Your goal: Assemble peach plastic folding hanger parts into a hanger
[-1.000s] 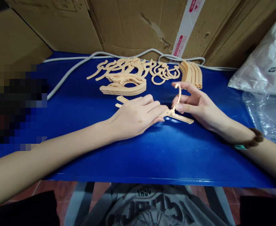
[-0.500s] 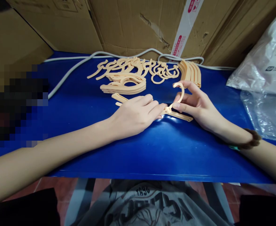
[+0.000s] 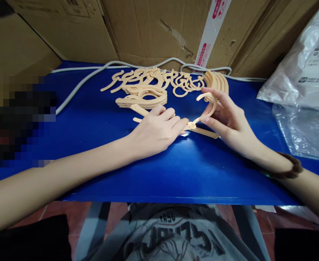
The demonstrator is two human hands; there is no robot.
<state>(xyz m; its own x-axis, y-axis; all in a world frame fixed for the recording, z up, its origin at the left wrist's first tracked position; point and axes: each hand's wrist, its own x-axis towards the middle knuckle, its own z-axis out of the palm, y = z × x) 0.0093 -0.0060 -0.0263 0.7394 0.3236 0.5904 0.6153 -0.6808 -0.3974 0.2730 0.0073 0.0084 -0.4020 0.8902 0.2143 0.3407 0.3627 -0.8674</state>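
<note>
Right hand (image 3: 234, 125) pinches hook, left hand (image 3: 154, 130) grips hanger

Right hand: thumb and fingers closed on the upright, curved hook (image 3: 214, 106). Left hand: palm down, closed over the middle of the pale hanger (image 3: 203, 132); underside of grip hidden. Hanger lies low at the centre of the blue surface (image 3: 175, 177), bars projecting on both sides of the left hand; hook's lower end meets it just beside the left fingertips. Behind: stacked hanger parts (image 3: 137, 104), a pile of loose hooks (image 3: 108, 86), upright curved pieces (image 3: 221, 82). Grey cable (image 3: 78, 87) runs farther back.
</note>
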